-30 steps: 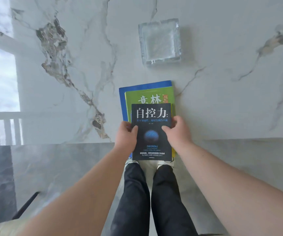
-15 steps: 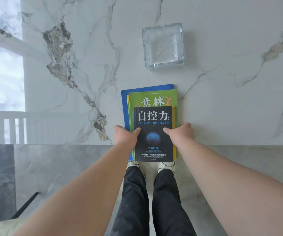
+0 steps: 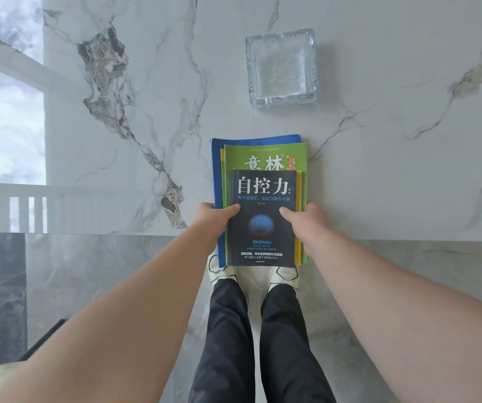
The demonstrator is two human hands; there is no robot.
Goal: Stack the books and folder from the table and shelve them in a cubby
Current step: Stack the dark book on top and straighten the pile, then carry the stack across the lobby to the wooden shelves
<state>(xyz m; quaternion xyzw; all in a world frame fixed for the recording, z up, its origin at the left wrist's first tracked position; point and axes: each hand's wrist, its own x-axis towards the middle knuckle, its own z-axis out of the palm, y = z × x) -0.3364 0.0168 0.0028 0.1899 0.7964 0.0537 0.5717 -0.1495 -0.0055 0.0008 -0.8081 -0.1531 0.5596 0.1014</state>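
Observation:
A stack lies at the near edge of the white marble table (image 3: 379, 170), overhanging it toward me. On top is a black book (image 3: 263, 228) with white characters. Under it sit a green magazine (image 3: 263, 155), a thin yellow layer (image 3: 299, 193) and a blue folder (image 3: 216, 170) at the bottom. My left hand (image 3: 212, 219) grips the stack's left side, thumb on the black cover. My right hand (image 3: 306, 222) grips the right side, thumb on the cover too. The fingers under the stack are hidden.
A square clear glass dish (image 3: 282, 66) stands on the table beyond the stack. The table's near edge runs across the middle of the view. Below it are a grey marble floor, my dark trousers (image 3: 251, 344) and white shoes.
The stack has slid a little farther toward me over the table edge, both hands still holding its sides. The view has shifted slightly.

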